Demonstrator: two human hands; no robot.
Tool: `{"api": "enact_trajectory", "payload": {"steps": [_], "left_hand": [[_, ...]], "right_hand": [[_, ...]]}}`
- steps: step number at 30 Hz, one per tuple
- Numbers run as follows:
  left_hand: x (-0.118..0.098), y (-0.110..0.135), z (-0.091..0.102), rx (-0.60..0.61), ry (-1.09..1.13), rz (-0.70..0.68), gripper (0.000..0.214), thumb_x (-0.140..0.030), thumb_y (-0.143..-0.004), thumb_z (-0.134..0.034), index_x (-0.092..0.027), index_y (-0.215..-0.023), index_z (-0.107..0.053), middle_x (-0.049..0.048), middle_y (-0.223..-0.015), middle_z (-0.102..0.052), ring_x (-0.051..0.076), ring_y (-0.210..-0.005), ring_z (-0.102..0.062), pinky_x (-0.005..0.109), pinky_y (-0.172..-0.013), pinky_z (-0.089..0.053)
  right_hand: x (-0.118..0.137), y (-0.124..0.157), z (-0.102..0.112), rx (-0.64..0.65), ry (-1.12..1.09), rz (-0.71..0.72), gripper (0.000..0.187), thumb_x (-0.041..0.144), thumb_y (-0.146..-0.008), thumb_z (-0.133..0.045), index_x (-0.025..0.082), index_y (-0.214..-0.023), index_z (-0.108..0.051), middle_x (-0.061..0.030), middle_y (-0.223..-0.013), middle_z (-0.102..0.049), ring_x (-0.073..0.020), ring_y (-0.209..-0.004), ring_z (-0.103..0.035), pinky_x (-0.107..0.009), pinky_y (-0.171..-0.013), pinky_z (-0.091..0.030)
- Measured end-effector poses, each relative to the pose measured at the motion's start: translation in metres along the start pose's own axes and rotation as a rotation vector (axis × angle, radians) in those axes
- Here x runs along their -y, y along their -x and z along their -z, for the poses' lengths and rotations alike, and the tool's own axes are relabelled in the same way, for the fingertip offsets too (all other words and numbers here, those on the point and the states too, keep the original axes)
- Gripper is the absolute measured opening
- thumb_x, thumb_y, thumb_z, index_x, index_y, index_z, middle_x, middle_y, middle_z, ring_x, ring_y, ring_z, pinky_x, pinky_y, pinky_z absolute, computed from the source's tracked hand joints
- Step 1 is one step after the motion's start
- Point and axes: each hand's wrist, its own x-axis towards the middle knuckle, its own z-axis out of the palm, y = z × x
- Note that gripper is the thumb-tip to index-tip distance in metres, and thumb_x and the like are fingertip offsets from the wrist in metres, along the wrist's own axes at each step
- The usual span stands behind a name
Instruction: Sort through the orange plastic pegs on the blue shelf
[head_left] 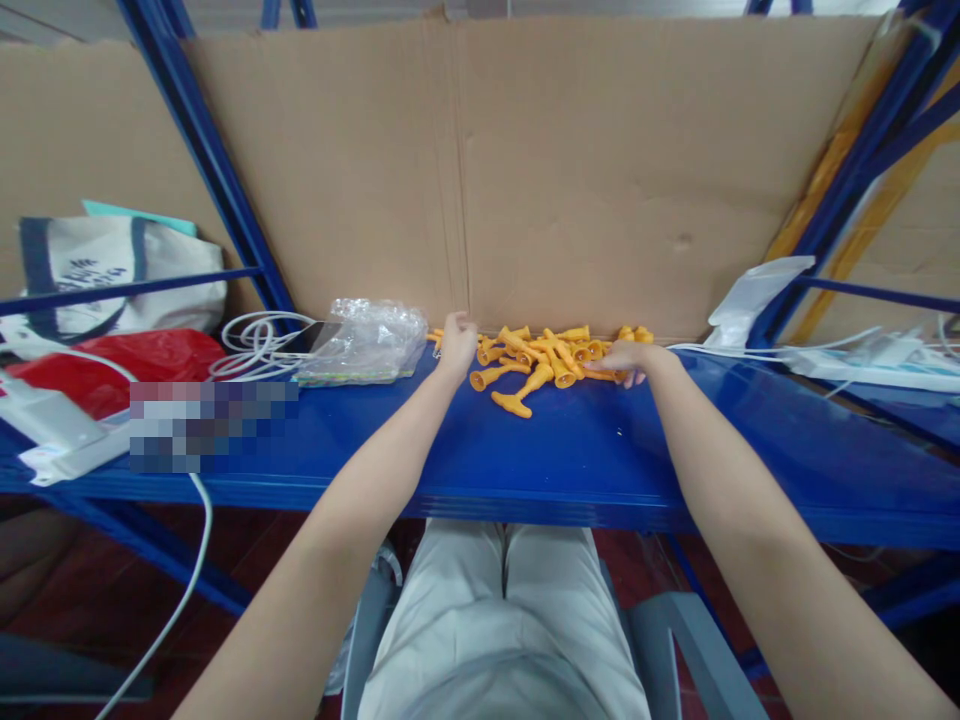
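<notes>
A loose pile of orange plastic T-shaped handles (555, 350) with flared, hollow ends lies on the blue shelf top, near the cardboard at the back. My left hand (459, 345) is at the left end of the pile with its fingers curled in. An orange bit (434, 338) shows just beyond it; what the fingers hold is hidden. At the pile's right end, my right hand (630, 360) has its fingers bent around an orange handle (600, 371), partly covered by them. One handle (514, 403) lies apart, closer to me.
Left of the pile sits clear plastic wrap (367, 340), beside coiled white cable (262, 345), a red bag (127, 370) and a canvas bag (180, 280). Tall cardboard (600, 170) closes the back. Blue posts (202, 150) and white cords (750, 350) flank the work surface.
</notes>
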Motion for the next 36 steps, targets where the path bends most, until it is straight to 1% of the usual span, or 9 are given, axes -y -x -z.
{"api": "enact_trajectory", "payload": {"steps": [2,3,6,11,17,23,26,30,36], "left_hand": [[0.006,0.003,0.004,-0.027,-0.089,-0.102,0.035,-0.011,-0.086,-0.052,-0.017,-0.12,-0.059,0.0107,-0.111,-0.071,0.022,-0.106,-0.07,0.035,-0.097,-0.055],[0.009,0.005,0.006,-0.026,-0.144,-0.154,0.036,-0.01,-0.086,-0.052,-0.018,-0.12,-0.059,0.0097,-0.111,-0.072,0.022,-0.107,-0.07,0.037,-0.1,-0.054],[0.014,0.01,0.009,0.022,-0.308,-0.297,0.04,-0.009,-0.085,-0.053,-0.02,-0.123,-0.059,0.0088,-0.114,-0.074,0.024,-0.11,-0.07,0.043,-0.106,-0.051],[0.018,0.014,0.005,0.145,-0.434,-0.497,0.045,-0.008,-0.085,-0.053,-0.019,-0.128,-0.059,0.0103,-0.12,-0.074,0.025,-0.118,-0.068,0.045,-0.108,-0.051],[0.019,0.016,-0.002,0.246,-0.42,-0.623,0.043,-0.007,-0.088,-0.052,-0.016,-0.13,-0.057,0.0134,-0.122,-0.073,0.023,-0.116,-0.069,0.043,-0.107,-0.052],[0.019,0.018,-0.003,0.259,-0.4,-0.73,0.038,-0.015,-0.093,-0.05,-0.015,-0.13,-0.057,0.0152,-0.128,-0.07,0.023,-0.12,-0.066,0.042,-0.111,-0.049],[0.015,0.021,-0.001,0.272,-0.424,-0.79,0.04,-0.027,-0.099,-0.048,-0.016,-0.137,-0.055,0.0164,-0.14,-0.063,0.025,-0.134,-0.058,0.044,-0.117,-0.043],[0.012,0.024,0.001,0.285,-0.432,-0.866,0.047,-0.038,-0.103,-0.045,-0.021,-0.146,-0.05,0.0154,-0.155,-0.051,0.025,-0.149,-0.042,0.045,-0.123,-0.035],[0.015,0.021,0.002,0.274,-0.481,-0.853,0.037,-0.027,-0.098,-0.05,-0.02,-0.132,-0.062,0.0154,-0.155,-0.052,0.027,-0.147,-0.045,0.049,-0.12,-0.039]], "right_hand": [[0.004,0.004,0.003,0.092,0.032,-0.013,0.036,0.049,-0.087,-0.072,0.016,-0.1,-0.074,-0.0149,-0.085,-0.075,-0.0297,-0.082,-0.075,-0.038,-0.072,-0.059],[0.006,0.004,0.004,0.062,0.045,0.004,0.03,0.045,-0.088,-0.07,0.017,-0.096,-0.074,-0.0139,-0.084,-0.075,-0.0291,-0.084,-0.075,-0.037,-0.073,-0.058],[0.007,0.001,0.007,-0.208,0.077,0.079,0.022,0.038,-0.089,-0.067,0.019,-0.094,-0.075,-0.013,-0.09,-0.077,-0.0295,-0.096,-0.074,-0.035,-0.08,-0.055],[0.009,-0.004,0.002,-0.544,-0.061,0.127,0.041,0.045,-0.09,-0.065,0.018,-0.12,-0.071,-0.0166,-0.115,-0.075,-0.0315,-0.11,-0.069,-0.037,-0.089,-0.052],[0.019,0.0,-0.004,-0.711,-0.226,0.149,0.045,0.047,-0.093,-0.061,0.018,-0.126,-0.065,-0.0179,-0.117,-0.073,-0.0339,-0.113,-0.066,-0.041,-0.095,-0.05],[0.027,0.002,0.003,-0.845,-0.431,0.27,0.05,0.054,-0.101,-0.047,0.017,-0.13,-0.061,-0.0169,-0.114,-0.07,-0.0295,-0.106,-0.066,-0.039,-0.092,-0.05],[0.035,0.0,0.005,-0.825,-0.538,0.409,0.055,0.062,-0.099,-0.047,0.019,-0.131,-0.059,-0.0139,-0.114,-0.068,-0.027,-0.107,-0.064,-0.037,-0.087,-0.052],[0.048,-0.001,-0.004,-0.646,-0.647,0.687,0.05,0.062,-0.09,-0.063,0.023,-0.122,-0.061,-0.0075,-0.107,-0.066,-0.0231,-0.098,-0.064,-0.034,-0.084,-0.053],[0.066,0.005,-0.018,-0.423,-0.708,0.917,0.041,0.056,-0.081,-0.074,0.024,-0.104,-0.062,-0.0053,-0.102,-0.066,-0.0229,-0.098,-0.063,-0.037,-0.088,-0.052]]}}
